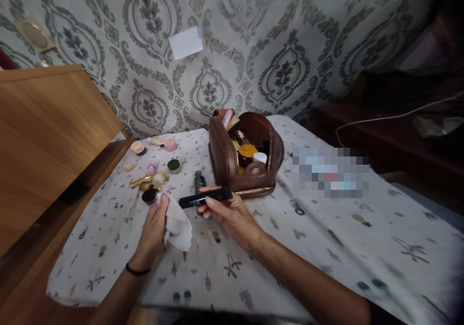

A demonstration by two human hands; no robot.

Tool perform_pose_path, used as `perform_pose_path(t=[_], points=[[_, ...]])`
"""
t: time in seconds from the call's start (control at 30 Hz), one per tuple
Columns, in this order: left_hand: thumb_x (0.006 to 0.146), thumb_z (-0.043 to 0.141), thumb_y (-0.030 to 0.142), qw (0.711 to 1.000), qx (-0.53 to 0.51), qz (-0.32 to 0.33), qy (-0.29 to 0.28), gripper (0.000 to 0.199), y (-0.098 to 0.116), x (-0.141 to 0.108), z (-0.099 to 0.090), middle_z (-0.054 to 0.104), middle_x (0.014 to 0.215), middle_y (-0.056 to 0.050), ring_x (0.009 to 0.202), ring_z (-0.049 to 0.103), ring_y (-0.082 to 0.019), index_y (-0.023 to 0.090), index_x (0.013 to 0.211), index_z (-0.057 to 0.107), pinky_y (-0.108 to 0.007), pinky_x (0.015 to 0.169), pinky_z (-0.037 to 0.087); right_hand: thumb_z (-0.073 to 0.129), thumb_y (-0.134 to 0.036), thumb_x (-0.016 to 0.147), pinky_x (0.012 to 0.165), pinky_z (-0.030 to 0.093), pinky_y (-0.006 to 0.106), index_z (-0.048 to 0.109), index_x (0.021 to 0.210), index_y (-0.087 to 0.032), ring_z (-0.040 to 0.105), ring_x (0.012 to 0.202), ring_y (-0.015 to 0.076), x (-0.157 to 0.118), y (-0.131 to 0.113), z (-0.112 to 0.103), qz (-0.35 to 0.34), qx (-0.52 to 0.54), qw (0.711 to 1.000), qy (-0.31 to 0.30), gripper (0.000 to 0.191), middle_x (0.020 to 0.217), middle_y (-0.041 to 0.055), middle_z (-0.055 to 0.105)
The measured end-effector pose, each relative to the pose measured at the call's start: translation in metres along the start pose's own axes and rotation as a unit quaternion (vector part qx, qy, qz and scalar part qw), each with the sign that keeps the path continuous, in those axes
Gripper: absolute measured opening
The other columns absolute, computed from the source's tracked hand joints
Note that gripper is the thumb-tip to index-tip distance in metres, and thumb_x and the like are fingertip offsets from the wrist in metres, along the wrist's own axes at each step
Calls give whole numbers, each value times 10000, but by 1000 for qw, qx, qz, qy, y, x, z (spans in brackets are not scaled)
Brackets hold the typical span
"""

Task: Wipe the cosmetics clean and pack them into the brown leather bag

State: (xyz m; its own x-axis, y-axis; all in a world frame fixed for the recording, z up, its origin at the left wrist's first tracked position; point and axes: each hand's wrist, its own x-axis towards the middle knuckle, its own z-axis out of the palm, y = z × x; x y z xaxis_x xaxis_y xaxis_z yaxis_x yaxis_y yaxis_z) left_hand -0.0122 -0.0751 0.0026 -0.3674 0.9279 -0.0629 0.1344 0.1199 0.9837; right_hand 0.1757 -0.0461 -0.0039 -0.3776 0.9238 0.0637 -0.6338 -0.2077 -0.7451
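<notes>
My left hand (pixel 156 223) is closed on a crumpled white wipe (pixel 179 231), which hangs down from the fingers. In my right hand (pixel 232 216) lies a slim black tube (pixel 203 199) with pale lettering, held sideways between thumb and fingers, its left end close to the wipe. Behind the tube a dark green bottle (pixel 199 182) is partly hidden. Just beyond my right hand stands a brown cosmetic bag (pixel 223 156), unzipped, with an amber-lidded jar (pixel 247 154), a white-capped jar (pixel 260 158) and other items inside.
Several cosmetics lie left of the bag, among them a dark green jar (pixel 174 166), a pink-lidded jar (pixel 170 145), a gold tube (pixel 141 181) and a round black item (pixel 149 195). A wooden panel (pixel 47 141) borders the left side. A blurred-out item (pixel 329 173) lies to the right.
</notes>
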Motion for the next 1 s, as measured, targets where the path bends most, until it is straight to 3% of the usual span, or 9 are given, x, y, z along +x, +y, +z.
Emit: perform_pose_path(t=[0.1,0.2,0.3,0.43,0.57,0.67,0.73,0.87,1.0], points=[[801,584,616,1000,-13,1,-10,423,-1,0,-1,509,613,19,577,470,-132,196,764,618,-218,497,359,825,-335,703,642,537,221,743,993,-199,670,668,104,0,1,0,2,7,1000,5,330,730,4,727],[733,694,551,997,-40,9,-71,464,1,-3,-2,529,680,54,557,456,-102,224,1047,599,-187,490,365,830,-331,698,640,533,210,744,991,-199,671,673,100,1,1,-1,5,12,1000,8,332,732,1,727],[688,754,498,994,-50,21,-98,460,3,-6,-3,541,696,59,546,450,-86,203,996,579,-181,498,379,833,-332,695,642,528,209,745,993,-199,671,682,100,1,2,-2,8,11,1000,12,338,741,4,727],[741,680,573,998,-26,29,-58,419,-1,-2,-2,500,631,55,531,427,-84,177,808,564,-182,482,350,829,-346,698,639,521,228,744,998,-208,665,677,112,1,3,-2,11,-2,1000,10,341,731,6,725],[733,585,721,1000,14,-6,-8,562,-3,0,2,428,533,52,487,373,-87,189,610,448,-201,431,278,820,-342,712,650,515,234,742,1006,-214,664,689,113,0,3,-1,13,-12,1000,8,330,733,5,725],[715,560,765,1000,25,-12,9,601,-1,-1,3,418,512,48,489,368,-97,198,571,423,-215,432,276,820,-341,711,644,512,228,744,1005,-221,660,684,108,1,3,-2,14,-5,1000,11,326,730,1,723],[737,553,750,999,34,4,21,578,0,-1,0,515,579,21,555,446,-122,185,620,515,-223,489,346,829,-340,699,640,514,226,747,995,-223,659,684,108,3,4,-3,15,8,1000,18,329,733,-2,721],[787,605,619,997,34,28,61,457,-2,14,-15,668,898,-34,826,582,-185,188,930,663,-239,681,445,830,-331,702,646,521,221,747,986,-220,667,698,110,5,3,-5,14,30,999,31,316,728,3,725],[774,664,497,993,87,84,-11,457,1,38,-32,656,902,-25,811,608,-188,201,1117,601,-250,681,455,824,-318,715,637,526,211,750,973,-217,671,704,111,5,3,-7,22,42,998,48,287,728,1,723]])
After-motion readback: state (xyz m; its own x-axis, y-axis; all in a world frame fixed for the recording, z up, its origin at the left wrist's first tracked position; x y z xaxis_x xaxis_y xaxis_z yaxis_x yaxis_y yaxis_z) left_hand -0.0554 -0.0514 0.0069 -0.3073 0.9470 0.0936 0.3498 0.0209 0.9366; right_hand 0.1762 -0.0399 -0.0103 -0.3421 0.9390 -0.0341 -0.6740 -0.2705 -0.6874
